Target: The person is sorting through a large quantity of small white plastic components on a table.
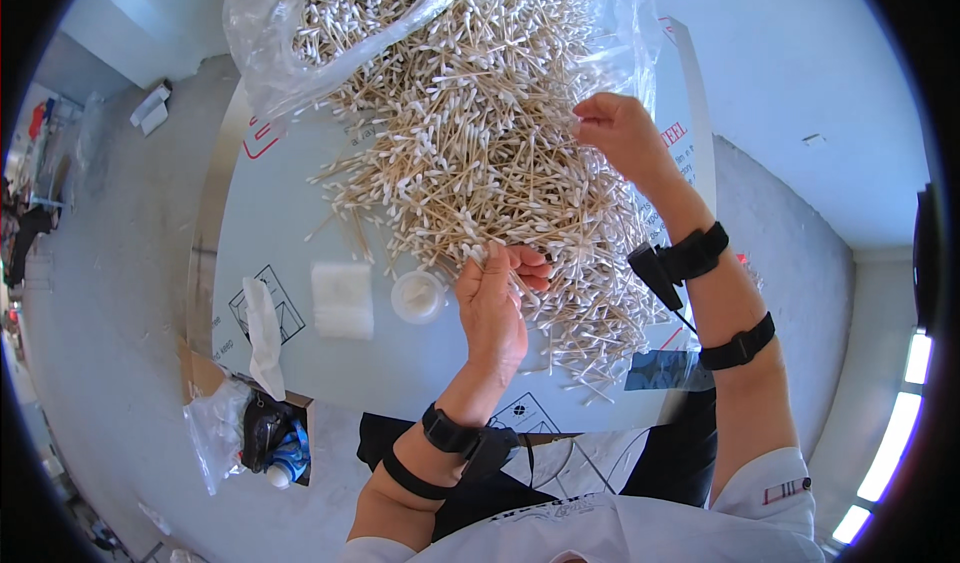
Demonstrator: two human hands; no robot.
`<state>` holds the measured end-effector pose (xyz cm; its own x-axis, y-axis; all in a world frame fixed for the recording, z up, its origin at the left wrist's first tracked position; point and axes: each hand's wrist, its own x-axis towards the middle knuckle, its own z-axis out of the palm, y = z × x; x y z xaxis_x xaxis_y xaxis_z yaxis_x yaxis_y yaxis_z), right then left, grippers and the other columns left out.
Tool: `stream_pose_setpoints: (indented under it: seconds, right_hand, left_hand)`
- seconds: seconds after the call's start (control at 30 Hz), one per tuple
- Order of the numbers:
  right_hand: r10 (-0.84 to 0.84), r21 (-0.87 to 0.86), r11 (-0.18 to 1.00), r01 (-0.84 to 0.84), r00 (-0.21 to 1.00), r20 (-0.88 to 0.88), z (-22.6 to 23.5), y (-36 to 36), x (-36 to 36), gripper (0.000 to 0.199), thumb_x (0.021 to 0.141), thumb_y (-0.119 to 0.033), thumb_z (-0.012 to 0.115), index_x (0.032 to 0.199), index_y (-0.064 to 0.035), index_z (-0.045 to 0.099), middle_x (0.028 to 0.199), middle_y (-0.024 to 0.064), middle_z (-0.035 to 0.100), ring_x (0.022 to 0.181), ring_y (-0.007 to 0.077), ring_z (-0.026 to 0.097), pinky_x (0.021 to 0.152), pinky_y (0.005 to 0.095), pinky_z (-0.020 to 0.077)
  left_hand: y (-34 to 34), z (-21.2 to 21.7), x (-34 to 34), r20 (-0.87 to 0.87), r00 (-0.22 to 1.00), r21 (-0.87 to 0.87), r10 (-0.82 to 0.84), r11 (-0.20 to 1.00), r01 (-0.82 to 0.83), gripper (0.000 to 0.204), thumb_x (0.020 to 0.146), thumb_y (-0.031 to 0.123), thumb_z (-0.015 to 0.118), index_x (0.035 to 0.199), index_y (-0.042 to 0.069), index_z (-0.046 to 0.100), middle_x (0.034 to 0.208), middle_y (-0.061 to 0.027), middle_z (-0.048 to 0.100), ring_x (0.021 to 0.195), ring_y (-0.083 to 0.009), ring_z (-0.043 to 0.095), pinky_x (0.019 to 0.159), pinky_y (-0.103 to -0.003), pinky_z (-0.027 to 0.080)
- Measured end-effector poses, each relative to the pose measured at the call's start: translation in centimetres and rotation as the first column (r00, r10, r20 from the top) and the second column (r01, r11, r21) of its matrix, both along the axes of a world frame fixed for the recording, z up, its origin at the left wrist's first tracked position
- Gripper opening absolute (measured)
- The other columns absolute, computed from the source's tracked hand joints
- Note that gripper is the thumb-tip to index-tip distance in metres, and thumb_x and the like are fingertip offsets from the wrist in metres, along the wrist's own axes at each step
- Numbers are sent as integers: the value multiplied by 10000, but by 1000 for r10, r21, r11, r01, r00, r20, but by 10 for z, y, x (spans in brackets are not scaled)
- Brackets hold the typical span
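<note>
The left hand [492,303] is clenched on a small bundle of wooden-stemmed, white-tipped cotton swabs [478,251], tips poking up above the fingers. Just beyond that grip spreads the big loose heap of the same cotton swabs [470,133] on the pale grey table [290,203] — spilling from a clear plastic bag [280,33]. The right hand [620,133] pinches at swabs on the heap's far right side; whether any are caught there cannot be told. Left of the left hand's grip sit a small round white lid [417,295] and a translucent white pad [342,300].
</note>
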<state>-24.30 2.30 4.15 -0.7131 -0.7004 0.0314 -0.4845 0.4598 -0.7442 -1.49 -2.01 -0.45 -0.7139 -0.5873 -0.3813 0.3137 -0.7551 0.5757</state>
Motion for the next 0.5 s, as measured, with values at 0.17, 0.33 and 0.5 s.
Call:
stream_pose_setpoints:
  seconds: [0.17,0.33,0.5]
  right_hand:
    - [75,248,968,-28,980,-185,14,-1,34,597,715,-317,698,1170,10,494,1090,187,587,991,307,570,879,383,432]
    - [200,506,861,-56,951,-235,26,-17,60,870,644,-334,729,1329,-28,289,1108,262,532,1050,390,506,934,445,379]
    - [272,555,827,-90,928,-255,20,-29,63,831,642,-266,707,1307,-21,274,1026,267,537,1029,422,484,919,463,372]
  left_hand:
    - [0,1,-1,9,1000,11,9,1000,-10,244,940,235,460,800,40,504,813,-117,605,694,-196,586,617,-312,475]
    - [0,5,-1,15,1000,6,2,1000,-2,236,940,212,448,802,26,500,812,-124,603,691,-195,580,617,-315,475]
    - [1,1,-1,24,1000,1,5,1000,-5,265,939,236,452,799,19,513,799,-136,603,678,-224,586,621,-336,485]
